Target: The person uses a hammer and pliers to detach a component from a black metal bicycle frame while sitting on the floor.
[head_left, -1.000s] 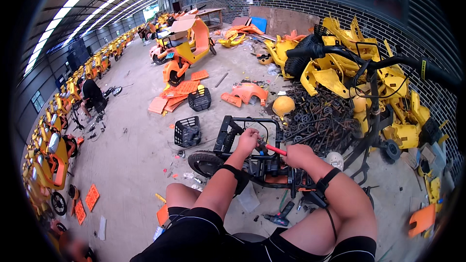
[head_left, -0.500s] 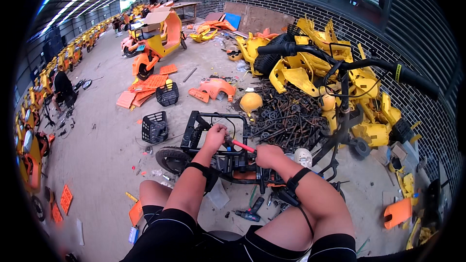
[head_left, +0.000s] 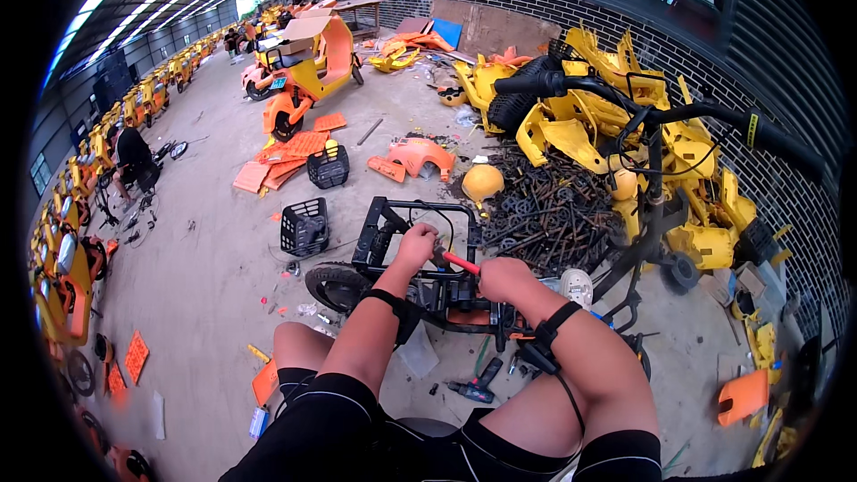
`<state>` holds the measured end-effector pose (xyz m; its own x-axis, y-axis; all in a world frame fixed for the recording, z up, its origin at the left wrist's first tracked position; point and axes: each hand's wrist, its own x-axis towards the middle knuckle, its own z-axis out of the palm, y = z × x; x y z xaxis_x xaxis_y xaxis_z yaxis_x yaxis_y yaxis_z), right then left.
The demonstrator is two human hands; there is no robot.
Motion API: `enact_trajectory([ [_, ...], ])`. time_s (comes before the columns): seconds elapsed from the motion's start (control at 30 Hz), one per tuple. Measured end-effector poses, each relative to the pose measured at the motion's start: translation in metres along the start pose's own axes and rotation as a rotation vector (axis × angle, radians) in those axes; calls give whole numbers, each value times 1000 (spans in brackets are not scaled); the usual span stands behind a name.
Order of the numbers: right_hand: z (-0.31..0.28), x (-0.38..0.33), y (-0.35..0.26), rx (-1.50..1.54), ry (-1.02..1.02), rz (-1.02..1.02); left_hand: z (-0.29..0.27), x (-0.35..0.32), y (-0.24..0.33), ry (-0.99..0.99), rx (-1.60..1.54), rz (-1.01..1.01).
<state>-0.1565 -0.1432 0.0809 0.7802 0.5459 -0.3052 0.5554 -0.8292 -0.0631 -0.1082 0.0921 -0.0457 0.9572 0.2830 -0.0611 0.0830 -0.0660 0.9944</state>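
Note:
A black scooter frame [head_left: 420,203], stripped of its panels, lies in front of my knees, its rear tyre [head_left: 335,287] to the left. My right hand [head_left: 507,280] is closed around a red-handled tool [head_left: 461,262] whose dark head points left into the frame. At that head, my left hand [head_left: 416,245] has its fingers curled in a pinch over the frame; what they grip is hidden. The scooter's handlebar [head_left: 696,113] rises at the right. A cordless drill [head_left: 478,383] rests on the floor between my legs.
Beyond the frame lie a heap of dark metal parts [head_left: 558,214] and piled yellow panels [head_left: 571,129]. Two black baskets, one nearer [head_left: 304,227], sit left among orange panels [head_left: 281,161]. A yellow-orange scooter [head_left: 312,71] stands farther back. A person [head_left: 134,156] crouches at far left.
The whole view has shifted, so things appear slightly farther right. My hands keep about the same place on the tool and frame.

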Motion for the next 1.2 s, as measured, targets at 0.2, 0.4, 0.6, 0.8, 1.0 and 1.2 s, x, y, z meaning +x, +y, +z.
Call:
enact_trajectory([
  [0.2, -21, 6, 5, -24, -111, 99, -2, 4, -2, -20, 8, 15],
  [0.4, -33, 9, 44, -51, 133, 161, 4, -1, 5, -59, -78, 50],
  [0.6, -38, 2, 49, -21, 566, 169, 4, -4, 8, -74, 27, 42],
  [0.8, -49, -9, 71, 204, 481, 274, 1, -8, 19, -112, -81, -129],
  [1.0, -8, 7, 78, 43, 125, 248, 2, -6, 24, -139, -110, -144],
  [1.2, -14, 12, 51, -3, 45, 229, -6, -4, 17, -123, -144, -116],
])
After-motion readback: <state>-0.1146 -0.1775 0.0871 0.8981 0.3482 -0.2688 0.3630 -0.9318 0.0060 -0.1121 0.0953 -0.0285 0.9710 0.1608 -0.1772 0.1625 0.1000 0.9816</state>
